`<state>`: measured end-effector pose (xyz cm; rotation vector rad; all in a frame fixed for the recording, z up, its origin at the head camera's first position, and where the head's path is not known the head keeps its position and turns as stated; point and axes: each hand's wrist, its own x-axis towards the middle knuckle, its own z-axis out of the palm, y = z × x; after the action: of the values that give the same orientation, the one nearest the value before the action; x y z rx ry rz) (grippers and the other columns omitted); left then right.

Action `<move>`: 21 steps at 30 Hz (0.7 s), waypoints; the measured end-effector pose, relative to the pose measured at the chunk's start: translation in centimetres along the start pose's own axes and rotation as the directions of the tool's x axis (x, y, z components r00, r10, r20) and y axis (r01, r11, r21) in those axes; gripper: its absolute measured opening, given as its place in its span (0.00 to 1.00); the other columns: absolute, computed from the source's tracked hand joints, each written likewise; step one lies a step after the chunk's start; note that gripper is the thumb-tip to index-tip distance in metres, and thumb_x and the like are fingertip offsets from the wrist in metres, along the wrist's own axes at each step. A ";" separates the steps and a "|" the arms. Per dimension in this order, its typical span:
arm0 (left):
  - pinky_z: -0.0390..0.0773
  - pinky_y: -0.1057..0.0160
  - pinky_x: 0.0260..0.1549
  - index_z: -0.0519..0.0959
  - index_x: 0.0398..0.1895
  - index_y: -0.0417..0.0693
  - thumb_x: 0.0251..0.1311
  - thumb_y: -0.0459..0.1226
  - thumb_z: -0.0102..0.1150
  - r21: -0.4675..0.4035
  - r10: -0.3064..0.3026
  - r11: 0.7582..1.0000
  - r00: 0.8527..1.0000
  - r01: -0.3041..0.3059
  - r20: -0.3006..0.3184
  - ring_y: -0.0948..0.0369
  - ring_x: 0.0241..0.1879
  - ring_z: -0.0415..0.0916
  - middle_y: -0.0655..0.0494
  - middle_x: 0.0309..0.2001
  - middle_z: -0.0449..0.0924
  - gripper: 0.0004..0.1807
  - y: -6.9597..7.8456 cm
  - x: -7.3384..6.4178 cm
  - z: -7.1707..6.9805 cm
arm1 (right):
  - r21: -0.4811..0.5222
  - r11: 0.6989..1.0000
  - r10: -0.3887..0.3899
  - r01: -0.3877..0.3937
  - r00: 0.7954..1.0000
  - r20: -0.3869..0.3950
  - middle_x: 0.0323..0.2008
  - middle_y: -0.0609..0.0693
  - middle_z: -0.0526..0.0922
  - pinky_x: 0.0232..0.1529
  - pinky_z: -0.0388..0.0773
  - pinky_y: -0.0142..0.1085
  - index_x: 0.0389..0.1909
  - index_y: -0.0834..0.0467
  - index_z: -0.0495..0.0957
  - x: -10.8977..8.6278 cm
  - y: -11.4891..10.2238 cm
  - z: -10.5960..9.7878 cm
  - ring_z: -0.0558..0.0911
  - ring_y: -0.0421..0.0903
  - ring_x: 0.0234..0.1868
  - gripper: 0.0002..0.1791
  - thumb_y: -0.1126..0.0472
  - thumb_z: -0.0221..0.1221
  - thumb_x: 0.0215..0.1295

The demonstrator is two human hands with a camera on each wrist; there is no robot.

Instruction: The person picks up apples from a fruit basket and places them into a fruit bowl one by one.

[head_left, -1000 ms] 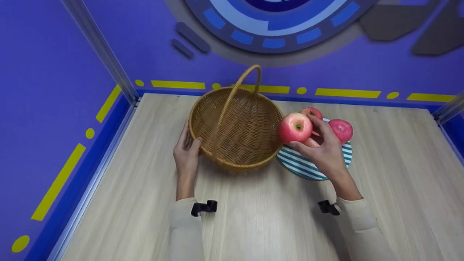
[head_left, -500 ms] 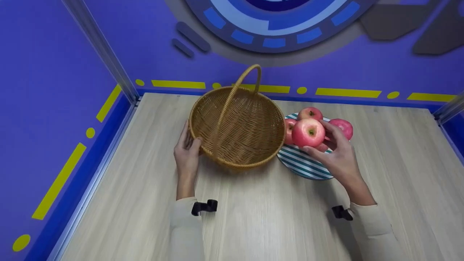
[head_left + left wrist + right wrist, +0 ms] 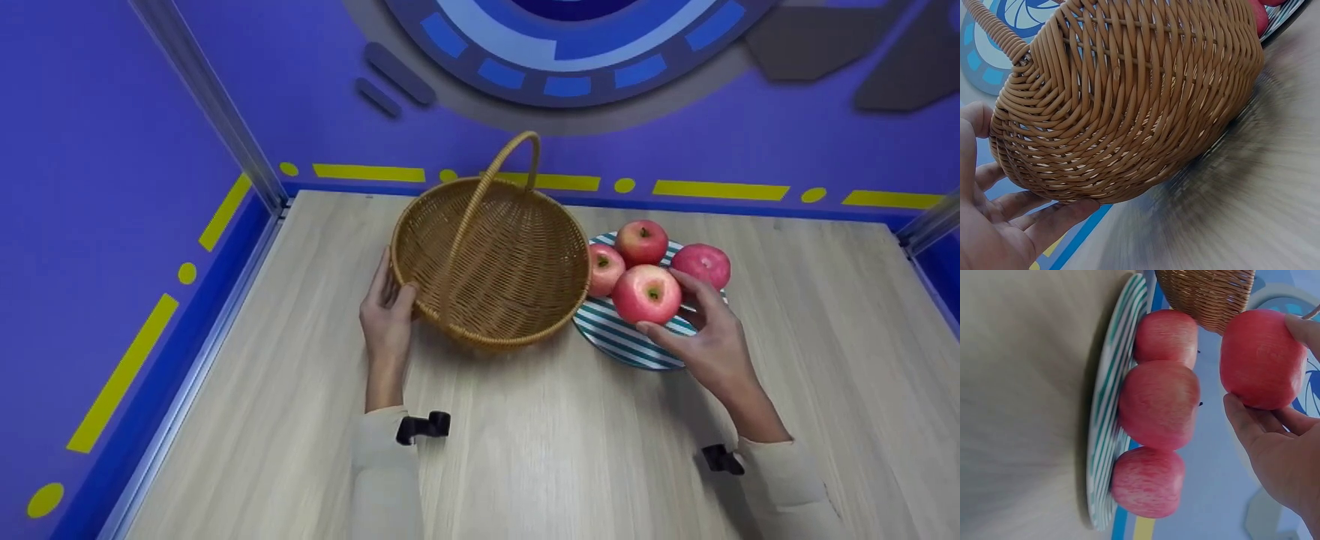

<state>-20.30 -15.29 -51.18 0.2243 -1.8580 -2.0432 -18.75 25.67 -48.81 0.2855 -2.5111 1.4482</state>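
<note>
In the head view my left hand (image 3: 388, 319) grips the near-left rim of a brown wicker basket (image 3: 517, 277) with a tall arched handle. Nothing lies inside the basket. Close up, the left wrist view has the fingers against the woven wall (image 3: 1129, 112); whether the base touches the table cannot be told. My right hand (image 3: 709, 337) holds a red apple (image 3: 645, 295) between thumb and fingers. That apple is above a green-and-white striped plate (image 3: 630, 341), apart from it in the right wrist view. Three more apples sit on the plate: left (image 3: 604, 270), back (image 3: 642, 241) and right (image 3: 703, 264).
Pale wooden table (image 3: 525, 442) lies under everything. A blue-purple panel (image 3: 787, 142) with yellow marks rises behind, and another stands at the left beside a metal post (image 3: 217, 105). The basket's right rim overlaps the plate's left edge.
My right hand has drawn the apple from beside the basket's right rim to the right and towards me, uncovering the plate's left apple. The left hand and basket have stayed put.
</note>
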 end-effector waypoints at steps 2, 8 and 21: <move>0.80 0.60 0.59 0.65 0.83 0.58 0.69 0.32 0.58 -0.004 0.001 1.000 1.000 -0.001 -0.003 0.50 0.74 0.68 0.50 0.79 0.64 0.38 0.0 0.0 0.0 | 0.003 1.000 0.010 -0.010 1.000 0.007 0.69 0.55 0.75 0.58 0.74 0.20 0.77 0.59 0.68 -0.2 0.3 0.0 0.75 0.51 0.65 0.47 0.65 0.79 0.58; 0.79 0.60 0.61 0.64 0.83 0.57 0.70 0.32 0.57 0.013 0.005 1.000 1.000 -0.005 -0.002 0.51 0.74 0.68 0.49 0.79 0.64 0.38 0.0 0.1 0.0 | -0.013 0.999 0.052 -0.051 0.998 0.024 0.69 0.58 0.74 0.57 0.74 0.20 0.78 0.60 0.66 -0.9 0.8 0.0 0.75 0.55 0.66 0.48 0.63 0.79 0.58; 0.80 0.60 0.60 0.65 0.83 0.58 0.70 0.32 0.58 0.009 -0.013 1.000 1.000 0.013 -0.009 0.52 0.74 0.69 0.50 0.79 0.65 0.38 0.1 0.1 0.0 | -0.092 0.992 0.089 -0.082 0.993 0.082 0.69 0.60 0.74 0.56 0.73 0.19 0.78 0.59 0.66 -1.5 1.4 -0.5 0.75 0.62 0.67 0.49 0.56 0.80 0.59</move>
<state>-20.41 -15.36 -51.05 0.2479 -1.8663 -2.0395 -17.70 26.83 -50.17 0.2322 -2.6788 1.3786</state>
